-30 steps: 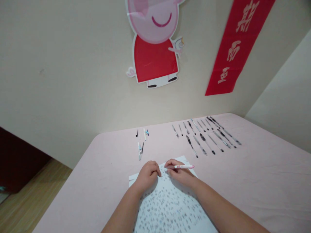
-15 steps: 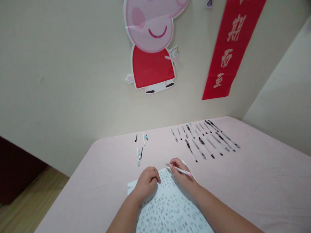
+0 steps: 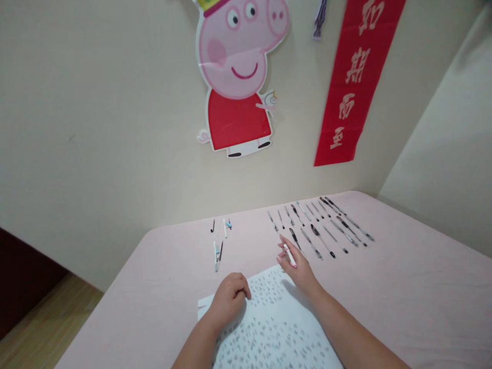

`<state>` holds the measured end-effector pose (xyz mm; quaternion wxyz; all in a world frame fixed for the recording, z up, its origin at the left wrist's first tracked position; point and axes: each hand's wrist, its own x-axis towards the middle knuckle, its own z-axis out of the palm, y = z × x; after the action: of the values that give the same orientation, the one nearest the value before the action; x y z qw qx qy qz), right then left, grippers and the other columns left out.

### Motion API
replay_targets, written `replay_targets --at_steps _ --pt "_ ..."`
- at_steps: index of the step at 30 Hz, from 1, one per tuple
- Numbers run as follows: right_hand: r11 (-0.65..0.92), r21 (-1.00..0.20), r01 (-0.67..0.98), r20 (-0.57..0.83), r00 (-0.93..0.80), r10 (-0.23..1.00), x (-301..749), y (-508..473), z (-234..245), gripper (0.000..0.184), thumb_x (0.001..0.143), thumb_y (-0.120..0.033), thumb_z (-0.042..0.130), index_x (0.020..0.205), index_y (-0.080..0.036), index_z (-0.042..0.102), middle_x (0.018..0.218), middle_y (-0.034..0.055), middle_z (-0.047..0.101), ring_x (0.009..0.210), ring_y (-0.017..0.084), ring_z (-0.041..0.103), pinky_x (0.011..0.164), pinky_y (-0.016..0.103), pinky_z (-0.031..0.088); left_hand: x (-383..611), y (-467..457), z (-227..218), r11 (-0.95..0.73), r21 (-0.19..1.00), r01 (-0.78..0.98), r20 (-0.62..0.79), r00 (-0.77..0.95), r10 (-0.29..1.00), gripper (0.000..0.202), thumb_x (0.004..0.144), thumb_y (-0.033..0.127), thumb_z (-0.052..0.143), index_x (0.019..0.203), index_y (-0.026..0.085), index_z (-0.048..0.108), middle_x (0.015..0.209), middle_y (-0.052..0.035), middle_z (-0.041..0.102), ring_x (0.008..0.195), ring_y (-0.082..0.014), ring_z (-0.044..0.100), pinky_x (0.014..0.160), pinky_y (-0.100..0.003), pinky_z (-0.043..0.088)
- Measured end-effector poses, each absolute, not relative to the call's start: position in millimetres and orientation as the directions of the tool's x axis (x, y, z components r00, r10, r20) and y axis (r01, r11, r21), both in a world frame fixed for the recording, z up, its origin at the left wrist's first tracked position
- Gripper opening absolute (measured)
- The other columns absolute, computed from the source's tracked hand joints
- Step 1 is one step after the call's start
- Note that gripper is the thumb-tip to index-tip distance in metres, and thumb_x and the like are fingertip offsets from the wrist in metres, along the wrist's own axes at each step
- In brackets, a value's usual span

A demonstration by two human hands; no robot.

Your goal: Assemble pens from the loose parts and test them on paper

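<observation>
A sheet of paper (image 3: 269,328) covered in rows of small dark marks lies on the pink surface. On its left part rests my left hand (image 3: 231,294), fingers curled and closed, with nothing visible in it. My right hand (image 3: 298,269) is raised over the paper's upper right edge and holds a white pen with pink parts (image 3: 290,256). The pen tilts in the fingers, and part of it is hidden by them. Just beyond that hand lies a black-gripped pen (image 3: 293,236), partly covered by the fingers.
Several pens (image 3: 323,241) lie in two rows at the back right. To the left are white sticks (image 3: 216,256), black pieces (image 3: 221,251) and small blue items (image 3: 229,224). The pink-covered table (image 3: 161,277) meets a wall bearing a cartoon pig cutout (image 3: 239,120) and a red banner (image 3: 348,118).
My right hand has lifted off the paper with the pen, moving up and right, its fingers loosened and the pen turned. My left hand stays on the paper. The view has tilted upward slightly.
</observation>
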<state>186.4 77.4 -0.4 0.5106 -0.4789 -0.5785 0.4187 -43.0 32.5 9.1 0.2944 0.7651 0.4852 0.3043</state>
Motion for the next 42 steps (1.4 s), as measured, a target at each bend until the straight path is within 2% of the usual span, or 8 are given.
replay_targets --at_steps 4,7,10,14,20,29,35,42 --pt "0.139 -0.988 0.074 0.142 0.032 0.989 192.1 80.2 1.1 0.056 0.084 -0.045 0.048 0.135 -0.024 0.043 0.125 0.0122 0.051 0.091 0.020 0.057 0.064 0.029 0.051 -42.6 32.6 9.6 -0.358 0.748 0.560 0.186 0.341 0.922 0.032 0.055 0.002 0.040 0.055 0.020 0.066 0.066 -0.0035 0.063 0.074 -0.0191 0.057 0.074 -0.033 0.042" --pt "0.131 -0.986 0.104 0.136 0.041 0.990 194.5 80.4 2.0 0.054 0.086 -0.046 0.044 0.134 -0.021 0.044 0.117 0.0120 0.056 0.080 0.017 0.058 0.062 0.029 0.050 -42.2 32.3 10.3 -0.358 0.752 0.553 0.189 0.339 0.922 0.031 0.054 0.002 0.040 0.055 0.020 0.066 0.066 -0.0034 0.062 0.073 -0.0188 0.057 0.074 -0.033 0.042" --pt "0.181 -0.961 0.207 0.197 0.063 0.978 196.4 82.6 -0.5 0.046 0.086 -0.043 0.043 0.123 -0.017 0.053 0.112 0.0122 0.059 0.076 0.018 0.059 0.059 0.029 0.048 -42.1 32.0 10.3 -0.353 0.756 0.551 0.194 0.327 0.925 0.031 0.055 0.003 0.040 0.055 0.020 0.066 0.066 -0.0034 0.062 0.073 -0.0186 0.057 0.074 -0.032 0.042" --pt "0.302 -0.857 0.419 0.351 0.044 0.935 199.6 86.3 -2.9 0.032 0.085 -0.036 0.045 0.104 -0.016 0.062 0.106 0.0116 0.061 0.091 0.023 0.059 0.066 0.031 0.049 -42.8 32.8 7.7 -0.349 0.775 0.527 0.203 0.315 0.927 0.031 0.054 0.004 0.040 0.055 0.020 0.066 0.066 -0.0036 0.062 0.073 -0.0184 0.057 0.073 -0.032 0.042" --pt "0.388 -0.707 0.591 0.448 -0.050 0.892 206.1 88.2 -2.0 0.038 0.087 -0.025 0.040 0.121 -0.020 0.057 0.107 0.0101 0.059 0.100 0.022 0.056 0.090 0.039 0.045 -44.3 34.1 3.5 -0.330 0.810 0.486 0.208 0.287 0.935 0.030 0.053 0.004 0.040 0.054 0.020 0.065 0.065 -0.0027 0.060 0.071 -0.0173 0.056 0.072 -0.031 0.043" --pt "0.313 -0.569 0.760 0.390 -0.086 0.917 210.5 85.7 -3.4 0.043 0.086 -0.014 0.038 0.125 -0.018 0.057 0.094 0.0091 0.057 0.084 0.020 0.057 0.075 0.032 0.045 -44.3 34.2 5.8 -0.323 0.837 0.442 0.223 0.264 0.938 0.030 0.054 0.002 0.041 0.058 0.018 0.066 0.068 -0.0032 0.061 0.072 -0.0169 0.058 0.072 -0.031 0.044" --pt "0.265 -0.441 0.857 0.364 -0.099 0.926 205.7 79.1 5.2 0.052 0.088 -0.011 0.036 0.138 -0.025 0.041 0.078 0.0043 0.054 0.067 0.017 0.053 0.059 0.026 0.038 -44.5 36.5 10.3 -0.330 0.842 0.427 0.243 0.247 0.938 0.031 0.059 0.001 0.043 0.069 0.017 0.067 0.083 -0.0056 0.062 0.084 -0.0180 0.059 0.079 -0.031 0.045" --pt "0.105 -0.275 0.956 0.208 -0.047 0.977 196.4 74.4 12.9 0.059 0.090 -0.014 0.036 0.146 -0.026 0.021 0.088 0.0052 0.055 0.071 0.015 0.053 0.058 0.025 0.034 -44.9 36.8 6.5 -0.366 0.760 0.537 0.262 0.262 0.929 0.043 0.061 0.000 0.044 0.092 0.019 0.065 0.100 -0.0071 0.061 0.099 -0.0211 0.055 0.093 -0.037 0.041"
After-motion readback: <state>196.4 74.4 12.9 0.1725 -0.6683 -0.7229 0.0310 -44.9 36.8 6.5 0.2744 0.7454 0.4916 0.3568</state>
